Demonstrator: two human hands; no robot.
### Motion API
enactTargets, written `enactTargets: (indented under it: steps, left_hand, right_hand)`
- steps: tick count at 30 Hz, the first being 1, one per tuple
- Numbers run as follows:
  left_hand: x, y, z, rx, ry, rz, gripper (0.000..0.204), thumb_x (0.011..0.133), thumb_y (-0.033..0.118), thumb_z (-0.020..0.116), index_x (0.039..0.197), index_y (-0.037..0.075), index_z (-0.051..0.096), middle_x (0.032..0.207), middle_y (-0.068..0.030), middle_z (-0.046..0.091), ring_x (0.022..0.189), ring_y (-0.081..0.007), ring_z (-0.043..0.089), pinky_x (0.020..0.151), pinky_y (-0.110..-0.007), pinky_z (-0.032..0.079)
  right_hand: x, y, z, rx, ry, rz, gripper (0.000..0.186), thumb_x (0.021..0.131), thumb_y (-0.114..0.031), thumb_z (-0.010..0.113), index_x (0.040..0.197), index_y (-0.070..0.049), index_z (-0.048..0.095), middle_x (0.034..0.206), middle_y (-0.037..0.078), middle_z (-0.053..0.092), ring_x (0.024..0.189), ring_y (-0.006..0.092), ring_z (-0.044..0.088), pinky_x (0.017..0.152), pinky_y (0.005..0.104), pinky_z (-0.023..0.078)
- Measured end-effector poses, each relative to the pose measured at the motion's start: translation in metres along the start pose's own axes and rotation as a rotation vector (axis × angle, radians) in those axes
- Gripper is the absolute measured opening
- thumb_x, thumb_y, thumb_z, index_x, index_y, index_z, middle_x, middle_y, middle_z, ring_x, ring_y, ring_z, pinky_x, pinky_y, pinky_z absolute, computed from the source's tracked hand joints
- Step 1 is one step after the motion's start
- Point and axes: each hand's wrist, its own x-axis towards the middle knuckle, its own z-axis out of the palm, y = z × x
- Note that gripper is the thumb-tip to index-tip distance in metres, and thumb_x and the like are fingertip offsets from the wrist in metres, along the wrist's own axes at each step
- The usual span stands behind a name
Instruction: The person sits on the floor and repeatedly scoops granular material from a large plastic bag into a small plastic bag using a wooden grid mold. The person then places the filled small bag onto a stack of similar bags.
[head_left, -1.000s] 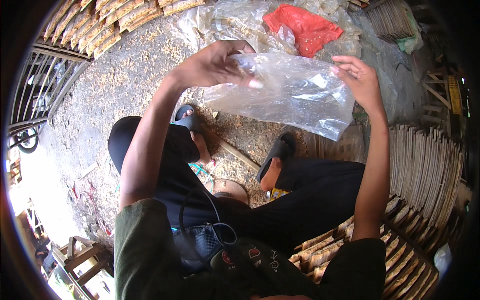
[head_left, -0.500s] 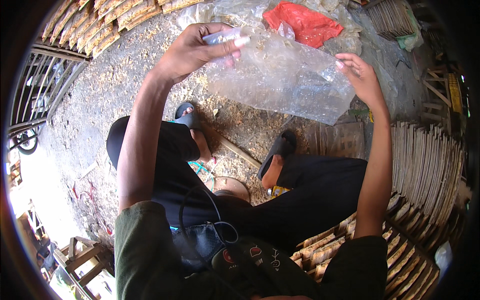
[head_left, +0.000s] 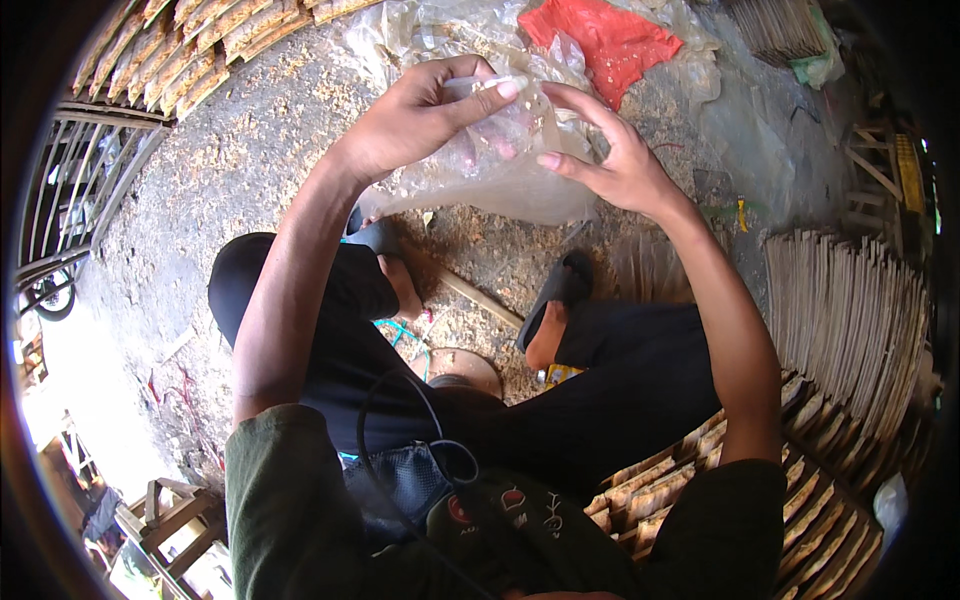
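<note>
A clear, crinkled plastic sheet [head_left: 530, 195] hangs gathered in front of me, above the littered floor. My left hand [head_left: 420, 120] pinches its upper edge between thumb and fingers. Close on the right is my right hand [head_left: 625, 165], its thumb and index finger spread apart. The index fingertip lies at the sheet's upper part, and I cannot tell whether it touches. The other fingers of the right hand are mostly hidden.
Beyond the hands lie a red plastic sheet [head_left: 605, 45] and more clear plastic [head_left: 750, 100]. Stacks of slatted panels [head_left: 845, 320] stand at the right, others [head_left: 210, 35] at the upper left. A wooden stick [head_left: 480, 300] lies between my feet. At lower left is a wooden stool [head_left: 170, 525].
My right hand has moved left toward the left hand, and its fingers have come apart. The plastic, stretched between both hands before, is now bunched and hanging from the left hand.
</note>
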Motion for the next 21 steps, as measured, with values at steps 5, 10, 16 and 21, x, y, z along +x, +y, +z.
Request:
enactTargets:
  steps: [5,10,16,21]
  left_hand:
    - [-0.002,-0.003,-0.002,0.098,-0.026,-0.045,0.031,0.101,0.035,0.064,0.109,0.004,0.062,0.093,-0.0059,0.074,0.071,-0.0079,0.065,0.061,-0.023,0.050]
    - [0.001,-0.015,-0.010,0.210,0.039,0.024,0.029,0.101,0.036,0.065,0.103,0.007,0.066,0.086,-0.0013,0.076,0.056,-0.0004,0.051,0.050,-0.020,0.041]
    - [0.004,-0.013,-0.017,0.261,0.049,0.089,0.029,0.100,0.028,0.066,0.119,0.006,0.067,0.085,0.0009,0.075,0.058,0.0002,0.055,0.049,-0.020,0.039]
    - [0.005,-0.011,-0.018,0.187,0.075,0.160,0.030,0.098,0.018,0.068,0.124,0.003,0.064,0.099,-0.0037,0.074,0.077,-0.0070,0.067,0.059,-0.021,0.053]
  right_hand:
    - [0.010,-0.006,0.000,0.051,0.042,-0.046,0.039,0.089,-0.029,0.079,0.120,-0.008,0.068,0.099,0.004,0.071,0.096,0.0148,0.064,0.092,0.0329,0.050]
    - [0.008,-0.006,-0.001,0.080,0.099,-0.008,0.029,0.092,-0.019,0.075,0.118,-0.007,0.068,0.096,0.003,0.072,0.094,0.0130,0.066,0.087,0.0302,0.052]
    - [0.004,-0.013,-0.005,0.126,0.078,0.013,0.027,0.097,-0.010,0.067,0.124,-0.004,0.063,0.107,0.008,0.074,0.102,0.0147,0.070,0.086,0.0289,0.054]
    - [0.005,-0.010,-0.003,0.182,0.061,-0.018,0.028,0.100,-0.006,0.061,0.128,-0.005,0.061,0.108,0.009,0.073,0.102,0.0143,0.069,0.089,0.0286,0.053]
